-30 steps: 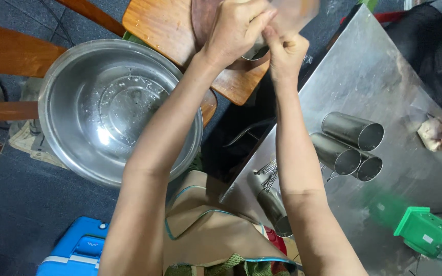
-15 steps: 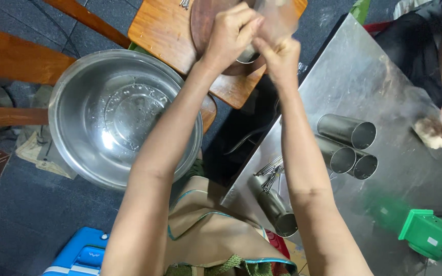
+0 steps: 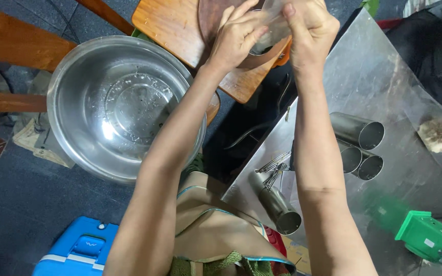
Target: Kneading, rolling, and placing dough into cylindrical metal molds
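Up at the top centre of the frame, both hands work a thin clear plastic bag (image 3: 272,23): the left hand (image 3: 239,36) and right hand (image 3: 310,30) each pinch its edge, fingers curled, forearms stretched forward. Judging by this, the bag is only being opened; nothing shows inside it. Left of the arms sits a wet, empty steel basin (image 3: 103,107); steel tubes (image 3: 356,143) lie at right.
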